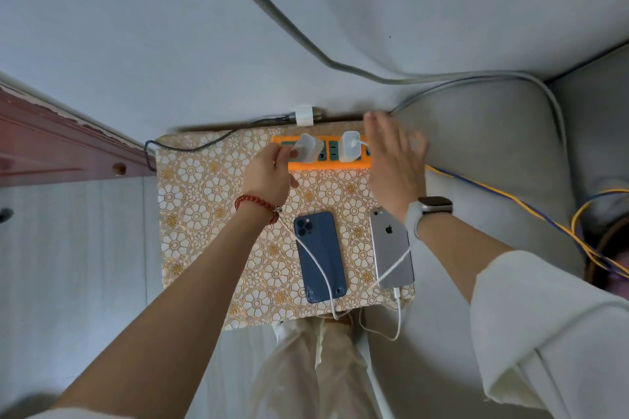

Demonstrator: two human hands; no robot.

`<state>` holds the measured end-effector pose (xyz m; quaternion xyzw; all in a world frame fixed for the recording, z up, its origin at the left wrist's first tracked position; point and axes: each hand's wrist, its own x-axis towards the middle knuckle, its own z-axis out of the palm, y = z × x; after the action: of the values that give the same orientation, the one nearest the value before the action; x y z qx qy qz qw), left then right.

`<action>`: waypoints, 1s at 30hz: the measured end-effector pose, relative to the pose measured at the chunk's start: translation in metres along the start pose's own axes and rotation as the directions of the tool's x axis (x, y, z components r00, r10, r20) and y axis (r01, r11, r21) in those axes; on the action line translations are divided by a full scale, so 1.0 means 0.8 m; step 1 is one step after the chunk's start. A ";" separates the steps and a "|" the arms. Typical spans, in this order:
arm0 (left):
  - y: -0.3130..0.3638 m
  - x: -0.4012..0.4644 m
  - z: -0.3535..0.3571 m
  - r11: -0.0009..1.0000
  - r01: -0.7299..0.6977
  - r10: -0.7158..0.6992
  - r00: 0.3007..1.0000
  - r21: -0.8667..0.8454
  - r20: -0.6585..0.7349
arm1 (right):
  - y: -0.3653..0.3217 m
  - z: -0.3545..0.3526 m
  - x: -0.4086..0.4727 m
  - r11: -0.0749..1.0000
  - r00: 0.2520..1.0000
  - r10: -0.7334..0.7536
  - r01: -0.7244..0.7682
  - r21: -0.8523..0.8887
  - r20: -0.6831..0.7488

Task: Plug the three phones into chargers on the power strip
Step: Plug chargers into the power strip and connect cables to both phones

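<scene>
Blue and silver phones lie nearest us, chargers and power strip beyond.

We see the blue phone (320, 257) and silver phone (391, 248) face down on the floral table (204, 214), each with a white cable at its near end (only two phones show). Farther on, our left hand (269, 170) pinches a white charger (308, 148) at the orange power strip (328, 163); our right hand (396, 160) hovers flat, fingers straight, beside a second charger (350, 145).

Floral-patterned desk (204, 214) sitting against white wall (170, 27); grey sofa (493, 153) sitting just beside it, yellow-blue wires (531, 211) trailing across; reddish wooden frame (51, 143) showing far side.
</scene>
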<state>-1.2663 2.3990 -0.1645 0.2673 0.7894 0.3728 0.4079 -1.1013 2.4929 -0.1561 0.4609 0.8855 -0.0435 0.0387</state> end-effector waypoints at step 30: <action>-0.036 -0.038 -0.064 0.974 0.104 -0.103 0.995 -0.202 0.017 | -0.023 0.008 0.056 0.912 0.956 -0.189 0.085 0.402 0.225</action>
<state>-1.2969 2.3409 -0.1542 0.1840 0.7588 0.4286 0.4545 -1.1420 2.5184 -0.1669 0.3860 0.8768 -0.2806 0.0588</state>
